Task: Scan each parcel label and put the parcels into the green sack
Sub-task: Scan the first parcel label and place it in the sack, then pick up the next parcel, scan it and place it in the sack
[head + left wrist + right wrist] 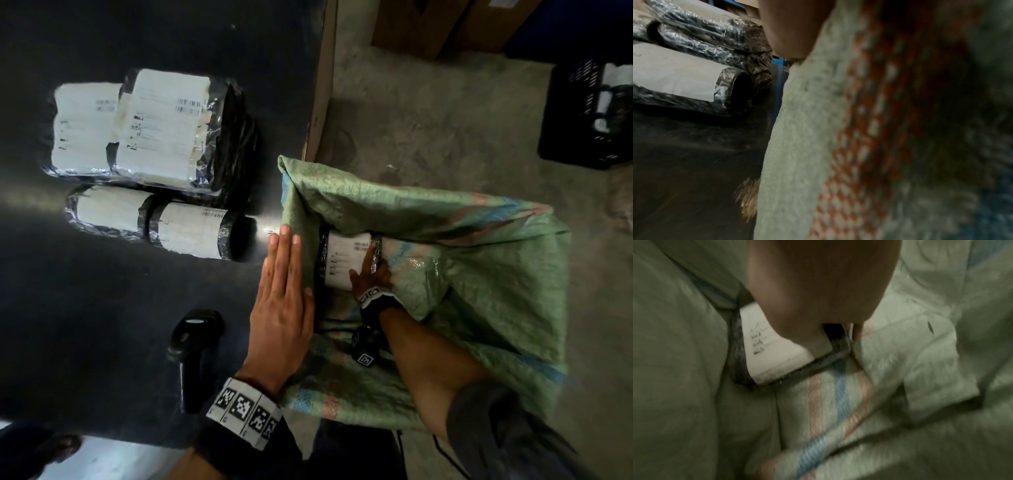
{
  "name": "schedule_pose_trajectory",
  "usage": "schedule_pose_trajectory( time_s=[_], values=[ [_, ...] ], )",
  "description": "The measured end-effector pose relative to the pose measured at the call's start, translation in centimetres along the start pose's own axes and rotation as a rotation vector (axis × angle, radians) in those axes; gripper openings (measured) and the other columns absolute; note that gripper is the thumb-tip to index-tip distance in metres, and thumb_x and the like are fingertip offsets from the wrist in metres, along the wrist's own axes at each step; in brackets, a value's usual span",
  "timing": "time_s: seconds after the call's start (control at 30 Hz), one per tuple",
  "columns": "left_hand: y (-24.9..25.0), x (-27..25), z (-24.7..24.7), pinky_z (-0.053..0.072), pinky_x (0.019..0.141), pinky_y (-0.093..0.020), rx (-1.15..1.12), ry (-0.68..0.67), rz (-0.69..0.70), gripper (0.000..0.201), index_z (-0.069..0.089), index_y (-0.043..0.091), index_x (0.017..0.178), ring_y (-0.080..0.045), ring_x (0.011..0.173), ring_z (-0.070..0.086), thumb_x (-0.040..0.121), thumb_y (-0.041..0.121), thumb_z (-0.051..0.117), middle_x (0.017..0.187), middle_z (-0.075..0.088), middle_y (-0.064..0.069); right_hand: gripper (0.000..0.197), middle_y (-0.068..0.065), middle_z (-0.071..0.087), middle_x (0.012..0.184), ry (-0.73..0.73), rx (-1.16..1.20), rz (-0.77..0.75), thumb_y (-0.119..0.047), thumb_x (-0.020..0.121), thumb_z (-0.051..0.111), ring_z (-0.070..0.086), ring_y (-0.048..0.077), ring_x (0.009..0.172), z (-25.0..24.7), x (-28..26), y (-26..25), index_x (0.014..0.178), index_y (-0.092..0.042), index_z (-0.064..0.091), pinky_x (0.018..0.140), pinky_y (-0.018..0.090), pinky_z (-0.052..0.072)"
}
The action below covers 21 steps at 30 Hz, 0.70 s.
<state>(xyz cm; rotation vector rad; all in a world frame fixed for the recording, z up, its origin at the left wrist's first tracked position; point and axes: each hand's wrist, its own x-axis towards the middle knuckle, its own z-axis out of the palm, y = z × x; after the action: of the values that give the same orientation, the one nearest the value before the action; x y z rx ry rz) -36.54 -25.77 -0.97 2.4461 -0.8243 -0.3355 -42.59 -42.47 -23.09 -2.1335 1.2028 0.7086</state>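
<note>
The green woven sack [479, 267] hangs open off the right edge of the dark table [102, 308]. My left hand [284, 267] lies flat with straight fingers and presses the sack's rim onto the table; the rim [807, 129] fills the left wrist view. My right hand [368, 270] reaches inside the sack and grips a black-wrapped parcel [342, 260] by its right edge, thumb on the white label. The right wrist view shows the same parcel [774, 356] under that hand [818, 288]. Several labelled parcels [161, 126] lie on the table. A black scanner [193, 346] rests beside my left wrist.
A roll-shaped parcel [191, 229] lies close to my left fingertips. Beyond the table's right edge is concrete floor [428, 113], with cardboard boxes [421, 24] at the back and a black crate [589, 113] at the far right.
</note>
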Motion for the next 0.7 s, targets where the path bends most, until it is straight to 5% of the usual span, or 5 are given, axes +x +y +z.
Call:
schedule_pose_trajectory(
  time_s=[0.27,0.43,0.53,0.7],
  values=[
    [-0.7,-0.8,-0.6,0.011,0.131,-0.044,0.112,-0.005,0.047,0.078,0.008,0.004,0.163,-0.025,0.161,-0.004,0.097,0.021,0.046,0.173,-0.003,-0.009,0.08,0.015,-0.002,0.165,-0.154,-0.123,-0.034,-0.046,0.1,0.036,0.015,0.043,0.148,-6.7,-2.8,-0.6,0.155,-0.026,-0.018,0.118,0.053,0.02],
    [-0.7,-1.3,-1.8,0.009,0.13,-0.042,0.153,-0.053,0.053,0.084,0.01,0.004,0.163,-0.028,0.16,-0.003,0.095,0.025,0.053,0.173,-0.003,-0.011,0.063,0.019,0.041,0.152,-0.164,-0.076,-0.103,-0.04,0.099,0.042,0.045,0.033,0.136,-10.9,-5.8,-2.0,0.151,-0.007,0.031,0.113,0.038,0.037],
    [-0.5,-1.4,-3.9,0.013,0.13,-0.045,0.121,-0.108,0.073,0.076,0.014,0.004,0.163,-0.028,0.16,0.0,0.097,0.034,0.038,0.172,0.003,-0.011,0.047,0.021,0.055,0.139,-0.084,-0.149,-0.169,-0.035,0.101,0.041,0.054,0.034,0.126,-15.0,-11.4,-4.4,0.135,-0.006,0.055,0.104,0.035,0.042],
    [-1.1,-1.4,-8.9,0.019,0.128,-0.041,0.091,-0.109,0.062,0.077,0.026,0.01,0.161,-0.029,0.159,0.018,0.094,0.049,0.024,0.167,0.03,-0.012,0.051,0.017,0.057,0.138,0.089,-0.154,-0.239,-0.043,0.102,0.033,0.055,0.032,0.125,-18.9,-20.5,-7.8,0.131,-0.009,0.058,0.104,0.039,0.044]
  ],
)
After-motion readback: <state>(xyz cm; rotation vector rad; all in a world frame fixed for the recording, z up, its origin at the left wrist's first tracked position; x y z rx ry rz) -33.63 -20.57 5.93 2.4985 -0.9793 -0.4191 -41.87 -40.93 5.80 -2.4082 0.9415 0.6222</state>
